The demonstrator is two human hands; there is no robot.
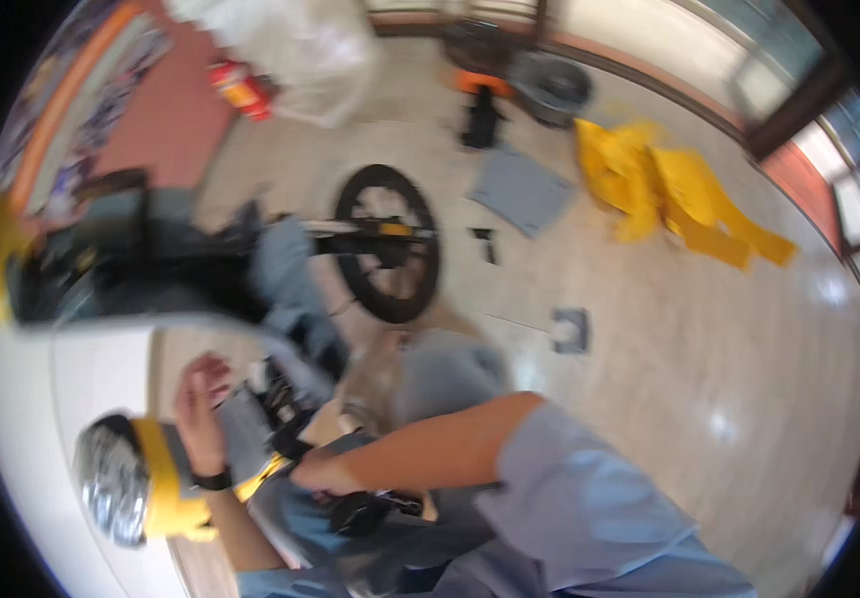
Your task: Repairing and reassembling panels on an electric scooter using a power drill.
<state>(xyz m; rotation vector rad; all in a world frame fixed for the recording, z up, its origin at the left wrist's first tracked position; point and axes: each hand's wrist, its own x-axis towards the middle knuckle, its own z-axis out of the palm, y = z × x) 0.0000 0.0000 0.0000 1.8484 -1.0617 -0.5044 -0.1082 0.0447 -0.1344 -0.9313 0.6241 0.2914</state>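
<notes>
The picture is smeared by motion. My left hand (200, 411), with a dark band at its wrist, is raised with fingers apart beside a grey flat piece (244, 435). It appears to hold nothing. My right arm reaches across to the left, and my right hand (322, 472) is closed low over dark parts. What it grips is hidden; a yellow and black piece (264, 476) shows beside it. Left of my left hand is a yellow body part (166, 483) with a shiny headlight (114, 480). A dark scooter-like frame (200, 274) lies beyond, with a black-tyred wheel (426, 249).
Yellow panels (639, 184) lie on the floor at the far right. Nearer are a grey panel (521, 189), a small black part (487, 244) and a small grey bracket (570, 331). A dark grey tub (549, 88) and a red fire extinguisher (240, 90) stand at the back.
</notes>
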